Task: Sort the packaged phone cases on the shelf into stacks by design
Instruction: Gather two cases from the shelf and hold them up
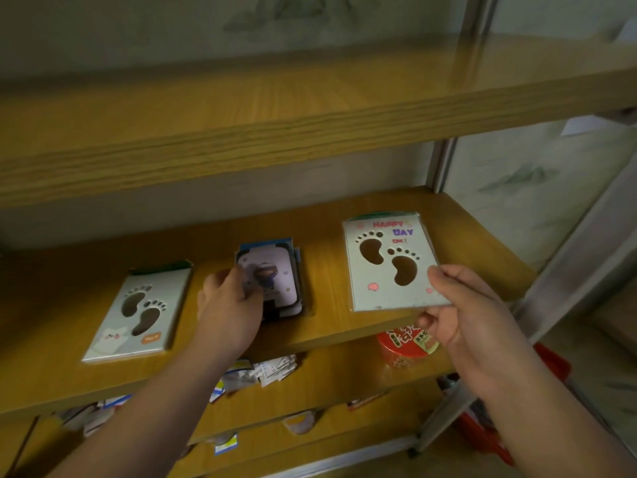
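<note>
On the middle wooden shelf (344, 326) lies a white footprint-cutout package with a bear drawing (138, 312) at the left. In the centre sits a stack of blue-edged packages with a cartoon figure (275, 281); my left hand (227, 305) grips the top one at its left edge. My right hand (462, 312) holds a white "Happy Day" footprint package (389, 263) by its lower right corner, lifted over the shelf's right part. A green edge peeks out behind that package's top.
An upper shelf board (310, 108) overhangs the working shelf. Below, a red round tin (406, 346) and several loose small packets (262, 370) sit on the lower shelves. A metal upright (444, 160) bounds the right side, with a red object (551, 363) beside it.
</note>
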### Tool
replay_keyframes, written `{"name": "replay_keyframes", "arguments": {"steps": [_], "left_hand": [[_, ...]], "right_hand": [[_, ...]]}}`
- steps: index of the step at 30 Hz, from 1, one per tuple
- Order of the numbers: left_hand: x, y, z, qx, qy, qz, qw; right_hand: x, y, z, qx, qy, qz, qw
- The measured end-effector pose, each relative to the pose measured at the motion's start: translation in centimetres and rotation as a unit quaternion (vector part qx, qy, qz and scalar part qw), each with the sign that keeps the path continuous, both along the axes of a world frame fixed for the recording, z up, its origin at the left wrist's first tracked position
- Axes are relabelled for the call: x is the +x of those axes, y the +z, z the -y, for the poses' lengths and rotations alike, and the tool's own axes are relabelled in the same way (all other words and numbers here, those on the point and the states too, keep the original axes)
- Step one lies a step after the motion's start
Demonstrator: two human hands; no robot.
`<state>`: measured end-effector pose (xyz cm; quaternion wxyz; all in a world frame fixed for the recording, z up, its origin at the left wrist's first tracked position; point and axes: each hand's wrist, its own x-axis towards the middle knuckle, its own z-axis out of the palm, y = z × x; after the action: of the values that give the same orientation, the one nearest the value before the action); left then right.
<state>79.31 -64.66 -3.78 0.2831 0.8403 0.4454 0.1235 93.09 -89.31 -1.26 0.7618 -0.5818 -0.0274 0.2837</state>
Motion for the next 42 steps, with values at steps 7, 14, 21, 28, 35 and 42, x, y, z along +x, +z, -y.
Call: {"name": "replay_keyframes", "arguments": {"steps": [7, 14, 21, 28, 35, 42], "left_hand": [[-2.9, 0.4, 0.8, 0.108, -0.049, 0.010, 0.993], [-10.5, 0.5, -1.9, 0.138, -0.002, 0.068, 0.988], [-19.1, 1.3, -5.2, 0.134, 0.047, 0.075, 0.987], [-24.0, 1.5, -9.1, 0.083, 0.007, 0.112, 0.990], [-27.2, 0.8, -13.1, 0.067, -0.070, 0.143, 0.985], [-28.4, 1.3, -15.1, 0.113, -0.147, 0.120, 0.975]], "right_hand": [[-0.5, 0.4, -2.0, -0.005, 0.099, 0.030, 0.995], [-5.1, 0.7, -9.9, -0.036, 0.215, 0.083, 0.973], [-12.1, -0.5, -19.2, -0.080, 0.238, 0.097, 0.963], [-16.0, -1.4, -24.9, -0.220, 0.202, 0.217, 0.929], [-18.2, -1.4, -25.5, -0.442, 0.161, 0.445, 0.762], [-22.8, 0.1, -24.4, -0.500, 0.138, 0.524, 0.675]]}}
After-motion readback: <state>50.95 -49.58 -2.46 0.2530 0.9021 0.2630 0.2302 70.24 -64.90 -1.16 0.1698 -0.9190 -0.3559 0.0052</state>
